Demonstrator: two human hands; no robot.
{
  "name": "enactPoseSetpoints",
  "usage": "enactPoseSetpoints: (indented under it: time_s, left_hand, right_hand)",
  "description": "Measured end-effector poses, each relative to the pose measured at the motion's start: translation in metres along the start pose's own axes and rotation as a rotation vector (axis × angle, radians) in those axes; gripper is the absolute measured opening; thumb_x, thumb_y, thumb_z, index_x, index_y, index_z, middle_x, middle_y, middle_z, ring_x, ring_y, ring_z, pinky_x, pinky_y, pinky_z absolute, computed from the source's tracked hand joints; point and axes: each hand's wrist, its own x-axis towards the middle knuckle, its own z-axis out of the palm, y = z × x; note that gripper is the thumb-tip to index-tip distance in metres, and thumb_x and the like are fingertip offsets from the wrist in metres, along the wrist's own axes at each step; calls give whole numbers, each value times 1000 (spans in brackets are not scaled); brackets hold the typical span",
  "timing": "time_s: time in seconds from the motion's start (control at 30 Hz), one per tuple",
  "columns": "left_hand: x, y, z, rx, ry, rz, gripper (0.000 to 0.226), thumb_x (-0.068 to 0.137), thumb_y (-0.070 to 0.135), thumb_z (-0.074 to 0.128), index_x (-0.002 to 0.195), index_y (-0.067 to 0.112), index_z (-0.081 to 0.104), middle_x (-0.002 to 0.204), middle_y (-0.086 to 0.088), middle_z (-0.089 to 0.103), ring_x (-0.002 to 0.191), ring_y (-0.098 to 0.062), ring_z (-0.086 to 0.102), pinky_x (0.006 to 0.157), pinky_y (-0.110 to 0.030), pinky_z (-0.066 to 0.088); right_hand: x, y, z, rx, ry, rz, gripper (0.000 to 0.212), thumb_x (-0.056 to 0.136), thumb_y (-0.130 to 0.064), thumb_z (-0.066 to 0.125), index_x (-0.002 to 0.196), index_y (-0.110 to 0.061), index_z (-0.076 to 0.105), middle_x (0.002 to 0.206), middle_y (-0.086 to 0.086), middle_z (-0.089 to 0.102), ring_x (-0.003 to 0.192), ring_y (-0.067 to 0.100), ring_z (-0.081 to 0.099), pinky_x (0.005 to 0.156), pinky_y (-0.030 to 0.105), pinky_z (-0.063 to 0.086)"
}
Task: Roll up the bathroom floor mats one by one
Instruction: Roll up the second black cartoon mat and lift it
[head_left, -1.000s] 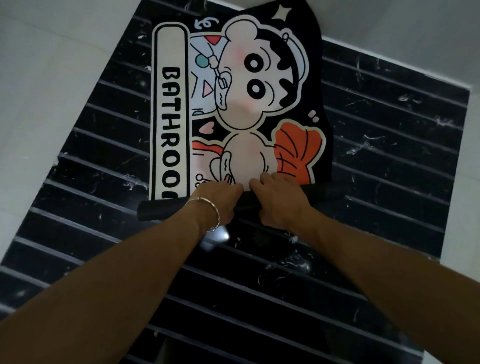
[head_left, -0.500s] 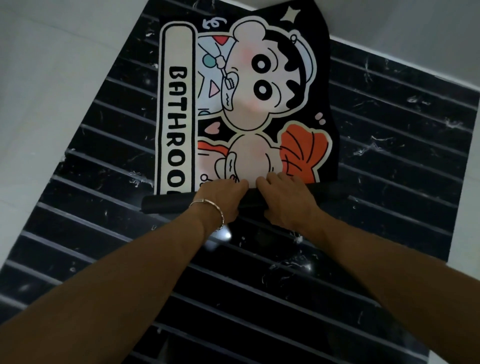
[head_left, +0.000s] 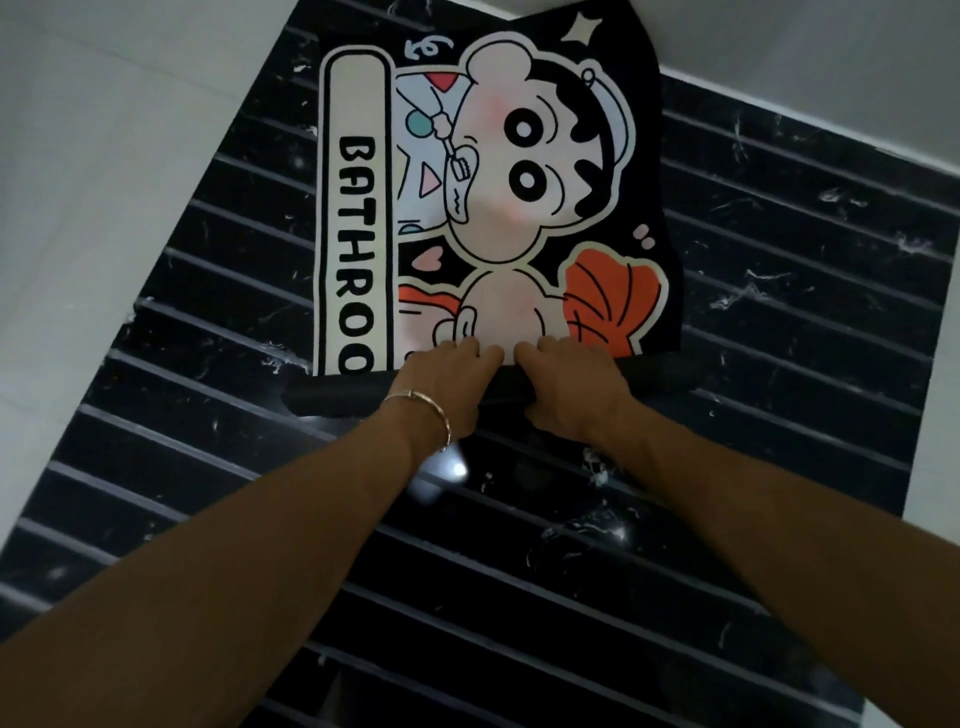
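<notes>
Black striped floor (head_left: 779, 322), white walls (head_left: 93, 156), mat (head_left: 488, 208)

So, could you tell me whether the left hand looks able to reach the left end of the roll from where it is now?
Probably yes. The left hand rests on the roll, whose left end sticks out uncovered, with only bare floor beside it.

Dim room; black marble floor (head_left: 779, 322) with pale grooved stripes, white tiles (head_left: 104, 182) bordering it, small light glare.
</notes>
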Motion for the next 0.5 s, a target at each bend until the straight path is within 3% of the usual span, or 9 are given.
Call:
enactPoseSetpoints:
  time_s: [0.13, 0.3, 0.37, 0.5]
  left_hand:
    - [-3, 0, 2, 102, 70, -56, 42, 86, 20, 59, 122, 14, 38, 114, -7, 53, 103, -25, 55, 72, -34, 40]
    - [10, -10, -11, -53, -61, 13, 32, 84, 18, 61, 111, 13, 45, 100, -8, 60, 87, -25, 58, 67, -33, 42]
    - [8, -9, -12, -16, -13, 26, 35, 84, 20, 61, 114, 13, 44, 105, -7, 57, 91, -24, 57, 64, -32, 39]
    - [0, -6, -7, 167, 107, -11, 46, 85, 23, 60, 124, 15, 37, 116, -7, 50, 103, -25, 54, 68, -33, 36]
  right_hand:
    - [17, 4, -9, 113, -137, -35, 28, 83, -27, 62, 103, -10, 51, 101, 12, 61, 88, 29, 57, 64, 31, 42]
    - [4, 3, 0, -84, 39, -14, 43, 81, -25, 64, 116, -11, 44, 110, 10, 51, 95, 29, 52, 65, 33, 31]
    - [4, 3, -1, -77, 41, 3, 41, 82, -25, 63, 115, -11, 44, 109, 11, 52, 92, 28, 52, 63, 33, 31]
    - [15, 7, -15, 64, -107, -26, 32, 85, -25, 62, 108, -8, 48, 103, 12, 56, 76, 22, 46, 53, 27, 30]
